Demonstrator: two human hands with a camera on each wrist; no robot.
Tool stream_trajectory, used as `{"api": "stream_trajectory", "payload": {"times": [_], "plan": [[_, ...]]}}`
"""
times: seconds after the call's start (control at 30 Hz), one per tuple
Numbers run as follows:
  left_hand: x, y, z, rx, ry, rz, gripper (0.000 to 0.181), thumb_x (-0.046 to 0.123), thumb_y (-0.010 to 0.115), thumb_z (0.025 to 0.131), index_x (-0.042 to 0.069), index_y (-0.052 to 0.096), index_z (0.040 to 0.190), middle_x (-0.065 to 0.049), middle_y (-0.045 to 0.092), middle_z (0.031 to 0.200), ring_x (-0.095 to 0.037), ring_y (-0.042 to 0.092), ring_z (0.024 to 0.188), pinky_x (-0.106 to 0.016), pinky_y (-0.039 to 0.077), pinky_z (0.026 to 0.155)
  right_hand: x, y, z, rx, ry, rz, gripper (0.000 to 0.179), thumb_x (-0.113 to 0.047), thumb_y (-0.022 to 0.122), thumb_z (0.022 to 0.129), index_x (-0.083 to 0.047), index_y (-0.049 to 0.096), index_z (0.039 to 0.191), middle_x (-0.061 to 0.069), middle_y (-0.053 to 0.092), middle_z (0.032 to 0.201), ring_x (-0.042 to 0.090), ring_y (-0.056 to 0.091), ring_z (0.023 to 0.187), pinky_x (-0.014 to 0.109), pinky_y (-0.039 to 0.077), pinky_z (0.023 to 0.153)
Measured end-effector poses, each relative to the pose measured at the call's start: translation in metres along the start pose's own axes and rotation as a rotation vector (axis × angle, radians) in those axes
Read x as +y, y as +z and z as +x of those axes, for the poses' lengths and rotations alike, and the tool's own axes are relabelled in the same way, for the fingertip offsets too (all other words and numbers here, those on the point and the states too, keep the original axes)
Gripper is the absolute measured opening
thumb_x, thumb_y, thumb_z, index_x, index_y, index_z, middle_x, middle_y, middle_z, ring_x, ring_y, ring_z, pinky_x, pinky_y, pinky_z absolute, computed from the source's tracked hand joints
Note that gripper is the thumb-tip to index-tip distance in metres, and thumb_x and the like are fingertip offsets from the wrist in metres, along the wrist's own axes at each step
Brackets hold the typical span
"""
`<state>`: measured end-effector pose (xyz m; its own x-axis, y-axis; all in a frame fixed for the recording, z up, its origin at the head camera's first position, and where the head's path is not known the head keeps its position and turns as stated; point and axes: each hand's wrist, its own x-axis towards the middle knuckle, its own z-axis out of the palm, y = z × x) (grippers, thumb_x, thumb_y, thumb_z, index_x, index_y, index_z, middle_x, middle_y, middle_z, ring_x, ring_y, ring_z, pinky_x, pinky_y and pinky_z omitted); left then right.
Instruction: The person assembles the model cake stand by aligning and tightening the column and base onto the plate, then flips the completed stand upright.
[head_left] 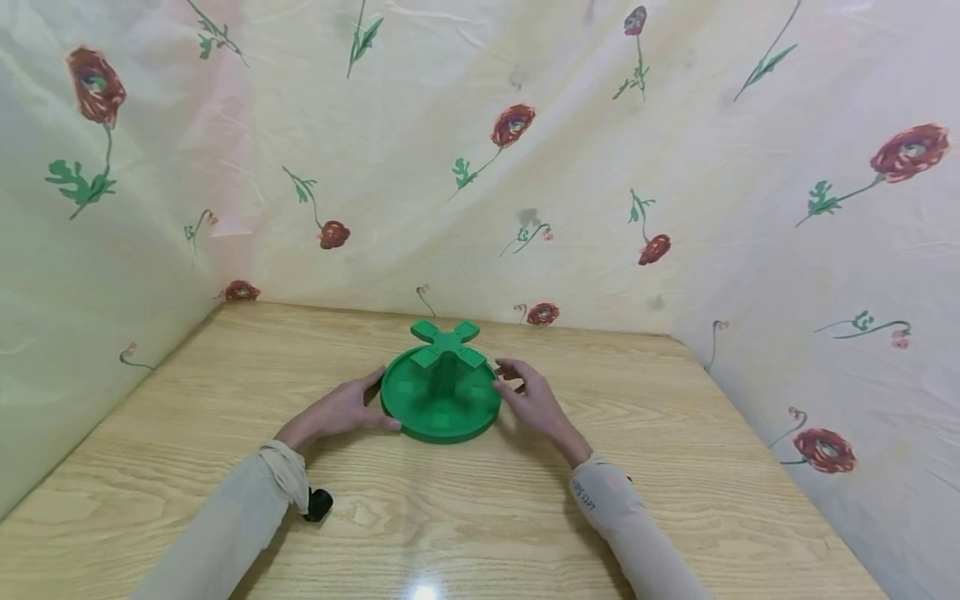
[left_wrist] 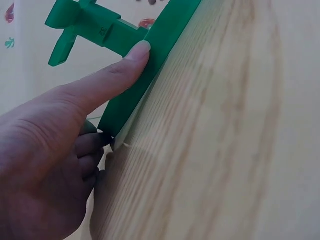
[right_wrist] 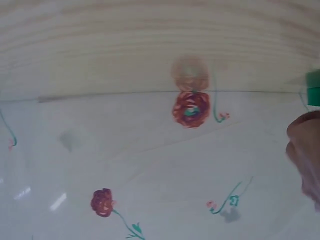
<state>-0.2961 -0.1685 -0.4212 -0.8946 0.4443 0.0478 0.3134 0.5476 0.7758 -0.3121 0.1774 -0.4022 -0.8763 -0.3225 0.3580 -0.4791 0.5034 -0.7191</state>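
Observation:
A green round tray [head_left: 442, 429] with a raised rim sits on the wooden table. From its middle rises a post bearing a cross-shaped top [head_left: 447, 342] with four flat arms. My left hand [head_left: 348, 410] holds the tray's left side, the thumb against the outer rim near the front and the fingers farther back. In the left wrist view the thumb of the left hand [left_wrist: 55, 130] presses on the green rim [left_wrist: 165, 40], and the other fingers bend by its edge. At the tray's right side, my right hand [head_left: 534, 407] has loosely bent fingers beside the rim; contact is unclear.
The wooden table [head_left: 675, 467] meets a flower-printed cloth [head_left: 585, 183] at the back and both sides. A small black object [head_left: 318, 505] shows by the left sleeve.

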Motion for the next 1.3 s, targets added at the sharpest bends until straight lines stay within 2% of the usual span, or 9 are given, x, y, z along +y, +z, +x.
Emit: {"api": "stream_trajectory", "payload": {"times": [0.13,0.23,0.33,0.43,0.63,0.9,1.13,1.3], "plan": [[0.001,0.000,0.000,-0.007,-0.004,0.015,0.119,0.046,0.087,0.084,-0.008,0.014,0.162,-0.028,0.019,0.166,-0.044,0.020,0.152,-0.060,0.026,0.118,0.011,-0.008,-0.002,-0.142,0.043,-0.043,0.056,-0.007,0.063,0.099,0.010,0.045,0.149,0.025,0.056,0.142,0.042,0.049,0.133,0.057,0.044,0.104],[0.003,-0.001,0.000,-0.012,-0.009,0.030,0.120,0.047,0.087,0.083,-0.009,0.015,0.161,-0.028,0.020,0.166,-0.044,0.021,0.152,-0.059,0.027,0.118,0.017,-0.013,-0.002,-0.223,0.034,-0.069,0.068,-0.013,0.068,0.096,0.012,0.039,0.152,0.027,0.050,0.147,0.045,0.042,0.140,0.061,0.039,0.109],[0.003,-0.002,0.002,-0.020,-0.010,0.052,0.121,0.048,0.087,0.083,-0.010,0.016,0.161,-0.029,0.020,0.166,-0.045,0.022,0.151,-0.060,0.028,0.117,0.020,-0.016,-0.003,-0.277,0.031,-0.089,0.080,-0.020,0.074,0.092,0.012,0.035,0.154,0.026,0.047,0.151,0.045,0.036,0.143,0.064,0.033,0.113],[0.003,-0.003,0.004,-0.029,-0.020,0.060,0.122,0.048,0.088,0.082,-0.009,0.016,0.161,-0.029,0.021,0.166,-0.046,0.022,0.151,-0.060,0.028,0.117,0.021,-0.016,-0.004,-0.312,0.078,-0.123,0.093,-0.031,0.081,0.088,0.006,0.033,0.158,0.020,0.044,0.156,0.041,0.029,0.146,0.063,0.028,0.116],[0.003,-0.004,0.007,-0.037,-0.021,0.071,0.125,0.050,0.089,0.080,-0.009,0.015,0.161,-0.029,0.020,0.166,-0.046,0.022,0.151,-0.061,0.028,0.117,0.020,-0.017,-0.004,-0.325,0.143,-0.197,0.107,-0.047,0.088,0.080,-0.003,0.033,0.161,0.014,0.038,0.161,0.039,0.023,0.146,0.066,0.022,0.116],[0.000,-0.007,0.011,-0.073,-0.018,0.087,0.127,0.051,0.088,0.080,-0.011,0.012,0.161,-0.030,0.018,0.166,-0.047,0.020,0.152,-0.060,0.026,0.118,0.024,-0.015,-0.002,-0.345,0.136,-0.286,0.110,-0.056,0.085,0.080,-0.005,0.033,0.162,0.016,0.035,0.163,0.040,0.022,0.144,0.065,0.019,0.113],[0.000,-0.007,0.011,-0.070,0.004,0.052,0.125,0.048,0.088,0.081,-0.009,0.013,0.162,-0.029,0.020,0.166,-0.046,0.020,0.152,-0.061,0.026,0.118,0.024,-0.014,0.001,-0.351,0.125,-0.295,0.105,-0.054,0.086,0.080,-0.009,0.037,0.161,0.014,0.034,0.164,0.041,0.022,0.145,0.063,0.017,0.112],[0.000,-0.007,0.011,-0.050,-0.006,0.056,0.123,0.048,0.089,0.080,-0.006,0.016,0.163,-0.028,0.024,0.165,-0.046,0.022,0.151,-0.061,0.028,0.117,0.023,-0.013,0.000,-0.351,0.126,-0.265,0.102,-0.050,0.086,0.082,-0.008,0.037,0.161,0.015,0.037,0.162,0.041,0.023,0.145,0.064,0.016,0.113]]}}
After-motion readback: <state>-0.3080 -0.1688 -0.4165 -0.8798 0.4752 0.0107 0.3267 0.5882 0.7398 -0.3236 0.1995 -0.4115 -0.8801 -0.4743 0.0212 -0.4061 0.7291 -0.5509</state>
